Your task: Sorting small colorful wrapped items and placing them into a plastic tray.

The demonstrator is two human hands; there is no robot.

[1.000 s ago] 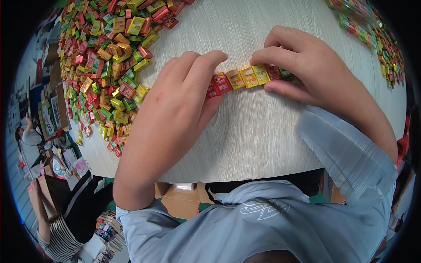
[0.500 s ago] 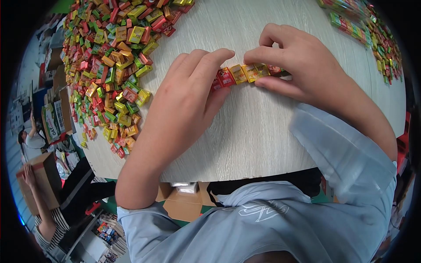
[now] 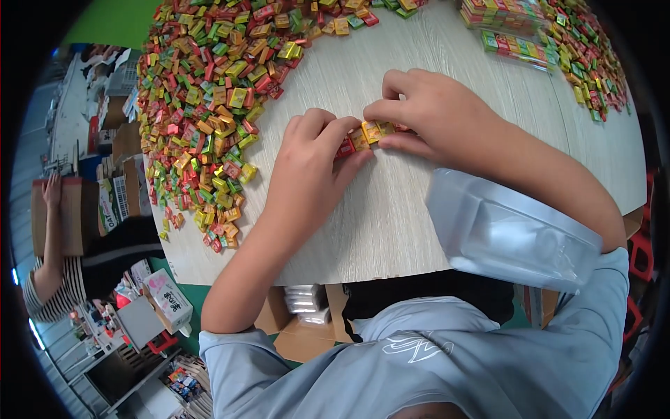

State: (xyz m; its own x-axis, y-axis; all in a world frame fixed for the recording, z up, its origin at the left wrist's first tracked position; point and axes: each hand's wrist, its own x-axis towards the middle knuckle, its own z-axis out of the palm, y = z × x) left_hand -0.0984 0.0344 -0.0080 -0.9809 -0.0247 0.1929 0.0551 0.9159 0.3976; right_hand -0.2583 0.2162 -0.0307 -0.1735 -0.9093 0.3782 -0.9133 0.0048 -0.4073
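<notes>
A: What writing can you make out?

B: The small boxes [image 3: 361, 139] between the hands carry print on their faces, but it is too small to read. Off to the left, beyond the table [image 3: 391, 223], a green-and-white carton [image 3: 108, 202] shows large lettering beside a striped block, and a white box [image 3: 167, 297] has pink artwork and dark marks. The shirt [image 3: 426, 347] bears a white line drawing on the chest.

A: Where are those small boxes, and how do they lie?

B: On the table, in a short row: red at the left end, then orange and yellow. The long axis runs left to right, the right end pointing slightly farther away than the left. The right hand [image 3: 436, 108] partly covers that end.

A: And the fingers?

B: The left hand [image 3: 310, 150] has thumb near and forefinger far, narrow, holding the red end. The right holds its end the same way, between thumb and forefinger.

A: What's around them?

B: A big loose pile [image 3: 216, 112] of similar boxes spreads across the left and far side. At the far right, wrapped packs [image 3: 516, 50] lie beside a second pile [image 3: 586, 66]. A clear plastic container [image 3: 516, 234] sits at the table's near right edge. Farther left, a person in a striped top [image 3: 70, 283] has a hand on a brown cardboard box [image 3: 75, 216].
</notes>
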